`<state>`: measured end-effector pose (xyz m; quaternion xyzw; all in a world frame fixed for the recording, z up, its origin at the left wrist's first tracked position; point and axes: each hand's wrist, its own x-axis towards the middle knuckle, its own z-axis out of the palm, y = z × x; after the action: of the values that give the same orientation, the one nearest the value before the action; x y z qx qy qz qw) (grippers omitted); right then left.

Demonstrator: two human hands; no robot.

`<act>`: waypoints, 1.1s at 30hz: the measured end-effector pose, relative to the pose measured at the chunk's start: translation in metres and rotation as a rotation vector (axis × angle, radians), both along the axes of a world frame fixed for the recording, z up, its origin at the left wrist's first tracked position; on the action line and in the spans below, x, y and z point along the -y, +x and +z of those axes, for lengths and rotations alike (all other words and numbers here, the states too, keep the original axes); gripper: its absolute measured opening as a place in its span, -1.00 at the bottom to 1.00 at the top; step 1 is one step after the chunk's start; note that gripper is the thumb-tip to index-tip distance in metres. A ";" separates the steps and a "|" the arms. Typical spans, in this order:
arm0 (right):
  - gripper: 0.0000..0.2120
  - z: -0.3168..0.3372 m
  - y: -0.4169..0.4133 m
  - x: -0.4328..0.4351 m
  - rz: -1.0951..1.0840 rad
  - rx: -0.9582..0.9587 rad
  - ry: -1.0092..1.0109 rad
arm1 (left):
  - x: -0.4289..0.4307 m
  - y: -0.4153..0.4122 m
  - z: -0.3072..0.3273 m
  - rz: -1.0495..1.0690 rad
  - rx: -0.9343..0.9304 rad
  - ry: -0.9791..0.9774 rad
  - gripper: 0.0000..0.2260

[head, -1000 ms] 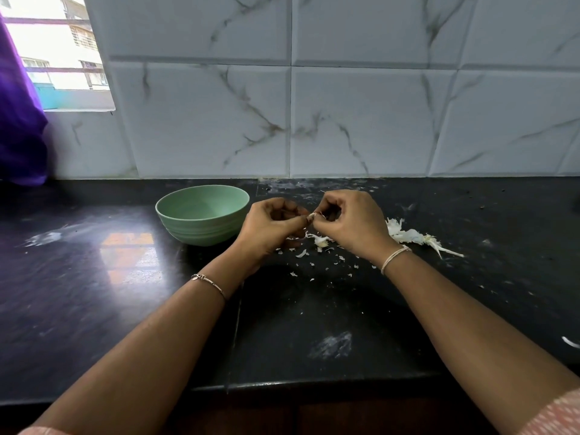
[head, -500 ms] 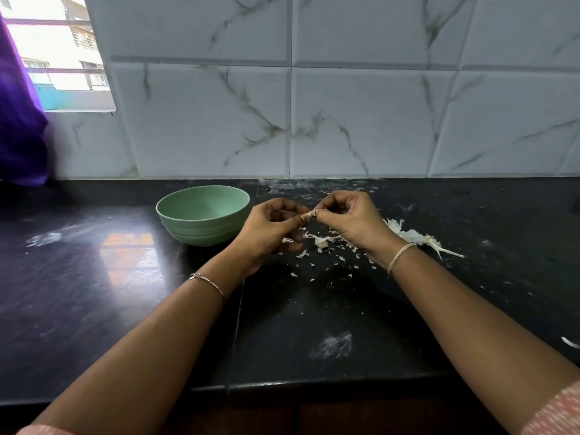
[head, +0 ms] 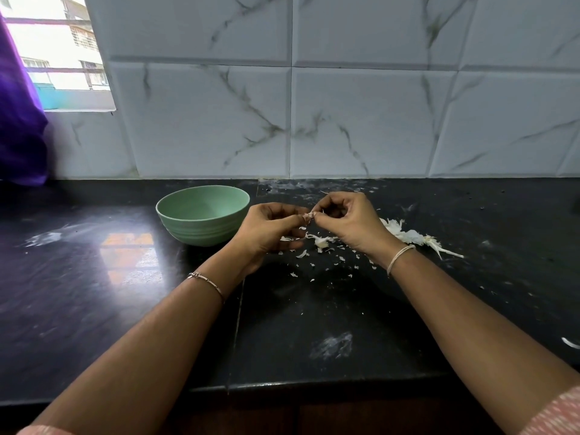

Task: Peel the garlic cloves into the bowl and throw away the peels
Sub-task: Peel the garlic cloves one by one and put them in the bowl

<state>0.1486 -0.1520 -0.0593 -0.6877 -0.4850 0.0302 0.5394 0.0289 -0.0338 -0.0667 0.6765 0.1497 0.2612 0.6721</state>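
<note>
Left hand [head: 270, 229] and right hand [head: 348, 219] meet above black desk [head: 94, 277], fingers of both curled, pinching one small garlic clove [head: 308, 216] between them. Green bowl [head: 202, 215] just left of left hand. Peels [head: 405, 235] piled behind right wrist; small flakes [head: 320, 255] scattered on desk under hands.

View: one wide-angle camera on our head.
Facing: forward and down over the table [head: 94, 309] toward the tiled wall [head: 361, 120].
Nearness: close; our left hand [head: 266, 235] and right hand [head: 350, 222] sit mid-frame.
</note>
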 end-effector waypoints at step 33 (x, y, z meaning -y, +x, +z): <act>-0.80 0.002 0.021 0.007 -0.080 -0.010 -0.020 | 0.000 -0.002 -0.004 -0.196 -0.077 0.063 -0.72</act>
<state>0.1696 -0.1591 -0.0569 -0.7116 -0.4541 0.0170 0.5359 0.0270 -0.0333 -0.0705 0.7183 0.1001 0.1729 0.6665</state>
